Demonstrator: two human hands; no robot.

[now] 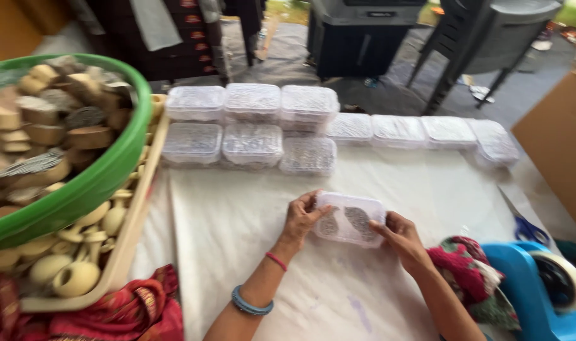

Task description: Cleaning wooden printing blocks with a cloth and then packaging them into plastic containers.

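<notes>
A small clear plastic box (350, 218) with two dark leaf-shaped pieces inside lies on the white cloth-covered table (237, 215). My left hand (300, 218) grips its left end, fingers curled over the edge. My right hand (398, 235) holds its right end. Both wrists rest low over the cloth. A red thread and a blue bangle circle my left forearm.
Stacked and lined-up clear boxes (253, 120) fill the table's far edge. A green basin (104, 180) of wooden blocks sits on a tray (127, 246) of wooden knobs at left. Blue tape dispenser (534, 290), scissors (521, 224) and coloured fabric (471, 268) lie at right.
</notes>
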